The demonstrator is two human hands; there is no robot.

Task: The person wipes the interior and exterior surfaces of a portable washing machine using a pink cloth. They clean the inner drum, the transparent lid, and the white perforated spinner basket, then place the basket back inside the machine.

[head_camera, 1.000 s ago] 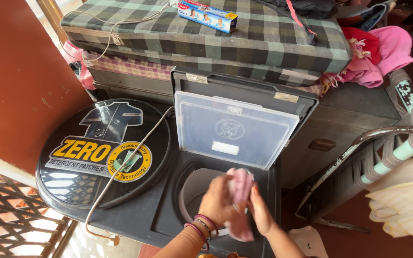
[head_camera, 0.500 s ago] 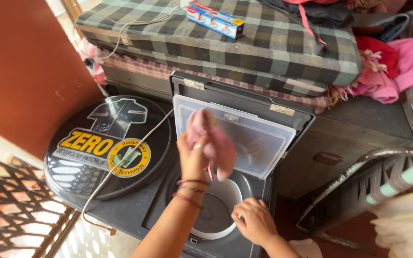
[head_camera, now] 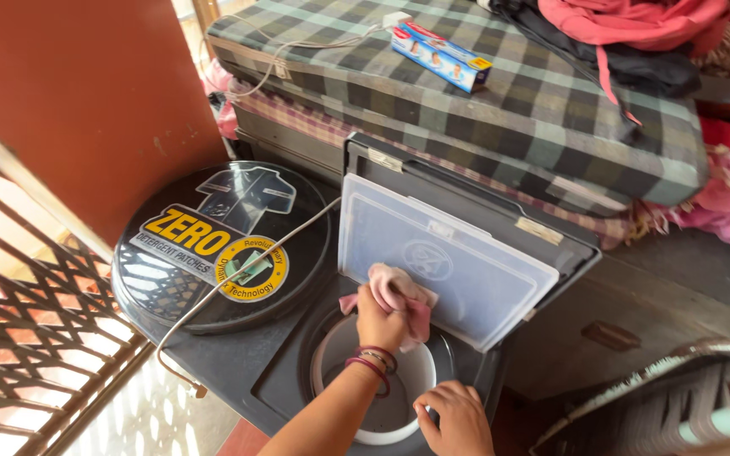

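long blue-red carton [head_camera: 442,57] lying flat on checked mattress [head_camera: 500,101] up top. round yellow sticker [head_camera: 252,268] on dark round lid [head_camera: 221,245], left. our left hand [head_camera: 379,319] clenched on pink cloth [head_camera: 394,295], pressed against clear flap [head_camera: 445,262] above white tub [head_camera: 378,393]; half second back we held it higher. right hand [head_camera: 456,418] flat on tub rim, partly cut off at bottom edge.

Below the left grip, the forearm [head_camera: 323,418] leaves the bottom edge; the pink cloth [head_camera: 394,297] hides its fingers; the drum's [head_camera: 382,397] inside is unclear.
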